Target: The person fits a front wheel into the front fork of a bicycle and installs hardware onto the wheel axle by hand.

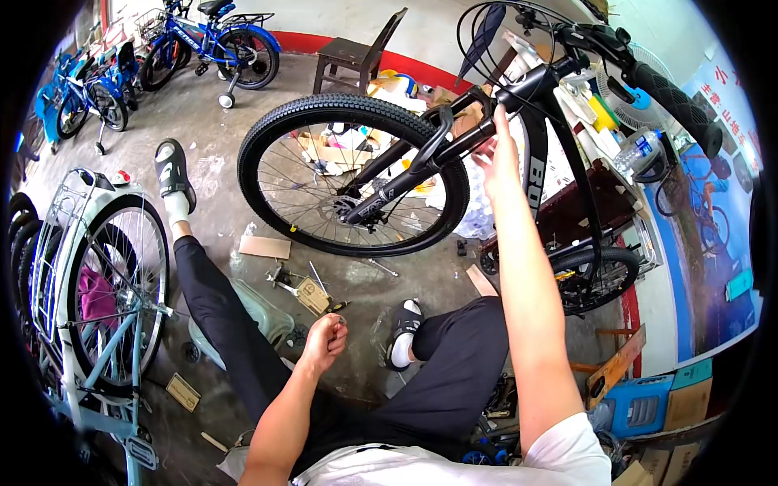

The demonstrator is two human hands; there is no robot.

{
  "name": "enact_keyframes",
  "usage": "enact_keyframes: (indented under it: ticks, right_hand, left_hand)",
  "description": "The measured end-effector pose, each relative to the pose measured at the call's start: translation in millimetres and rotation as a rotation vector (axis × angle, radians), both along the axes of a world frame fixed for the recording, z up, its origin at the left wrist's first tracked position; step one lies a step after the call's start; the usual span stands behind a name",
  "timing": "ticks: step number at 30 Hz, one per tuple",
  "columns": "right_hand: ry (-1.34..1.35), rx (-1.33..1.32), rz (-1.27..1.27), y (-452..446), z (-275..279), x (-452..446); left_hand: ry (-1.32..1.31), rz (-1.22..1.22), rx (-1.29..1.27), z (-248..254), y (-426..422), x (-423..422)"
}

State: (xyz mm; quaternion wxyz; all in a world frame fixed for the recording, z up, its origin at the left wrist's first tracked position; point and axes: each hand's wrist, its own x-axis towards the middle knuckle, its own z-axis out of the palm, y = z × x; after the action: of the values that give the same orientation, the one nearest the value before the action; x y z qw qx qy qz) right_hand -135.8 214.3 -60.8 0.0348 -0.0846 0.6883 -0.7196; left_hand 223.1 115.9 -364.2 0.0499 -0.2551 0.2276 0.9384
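A black mountain bike stands in front of me, its knobby front wheel turned to the left. My right hand reaches up to the top of its front fork, fingers apart and seemingly touching the fork just below the head tube. Whether the fingertips press on it is hard to see. Over my lap, my left hand is closed in a fist. Something small may be between its thumb and finger, too small to name. A screwdriver lies on the floor beyond that fist.
Beneath my left leg is a grey-green rolling stool. Small cardboard boxes and a wrench lie on the floor. A light-blue bicycle stands at left, blue children's bikes and a chair at the back. A blue toolbox sits right.
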Motion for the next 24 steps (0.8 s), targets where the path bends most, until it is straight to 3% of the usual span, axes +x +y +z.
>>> enact_keyframes:
  ticks: [7,11,15,17,20,24]
  right_hand:
    - [-0.235,-0.344,0.221,-16,15,-45]
    - [-0.132,-0.434,0.190,-18,3,-49]
    - [-0.102,-0.376,0.177,-8,8,-13]
    - [-0.074,-0.359,0.162,-3,13,12]
    - [-0.066,-0.393,0.254,12,10,28]
    - [-0.071,-0.322,0.188,30,8,48]
  left_hand:
    - [-0.068,-0.005,-0.096,2,-1,4]
    - [-0.130,0.051,-0.250,13,-9,-8]
    - [-0.188,0.257,-0.688,76,-42,-39]
    - [0.001,0.500,-1.119,72,-81,-60]
    - [0.149,0.766,-1.430,164,-133,-88]
    - [-0.020,0.837,-1.854,244,-186,-123]
